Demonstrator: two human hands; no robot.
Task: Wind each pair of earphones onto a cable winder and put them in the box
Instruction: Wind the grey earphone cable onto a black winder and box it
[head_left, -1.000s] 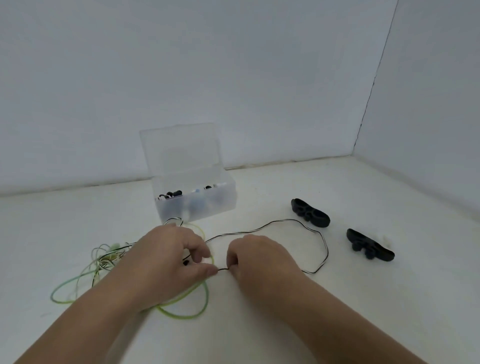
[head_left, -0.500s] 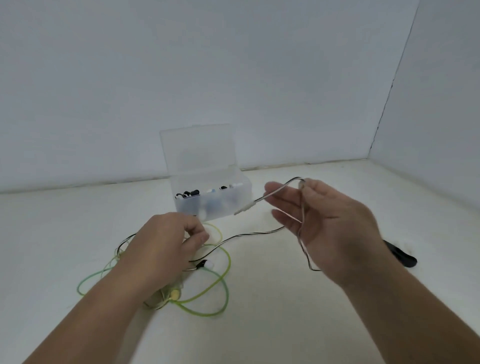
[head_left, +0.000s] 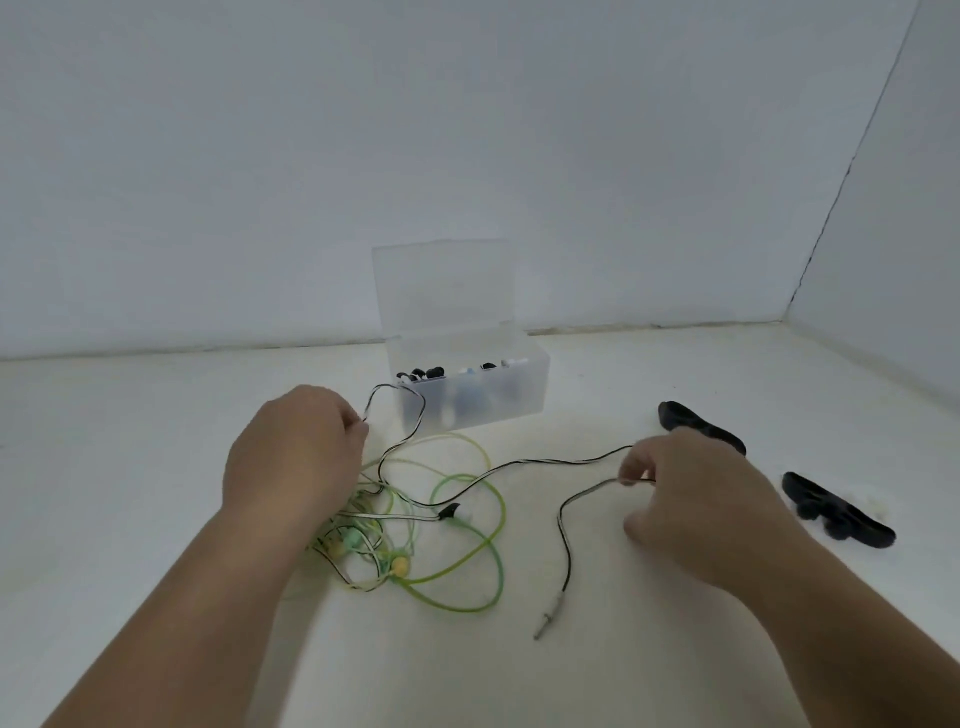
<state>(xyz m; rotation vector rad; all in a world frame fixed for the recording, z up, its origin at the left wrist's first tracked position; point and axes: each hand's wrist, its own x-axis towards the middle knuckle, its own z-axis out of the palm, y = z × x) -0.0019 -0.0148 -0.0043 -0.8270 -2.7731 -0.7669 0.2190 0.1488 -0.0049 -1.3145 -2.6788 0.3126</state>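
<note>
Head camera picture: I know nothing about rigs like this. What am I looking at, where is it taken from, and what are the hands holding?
There is no machine here: these are a person's two bare hands, filmed by a wide-angle camera worn on the head, looking down. The left hand and the right hand each pinch the black-and-white striped earphone cable, its plug end free. A green earphone cable lies tangled with it on the white surface. Behind stands a clear plastic box, lid open, with small dark and white items inside. At the right lie the farther winder and the nearer winder, both black and untouched.
</note>
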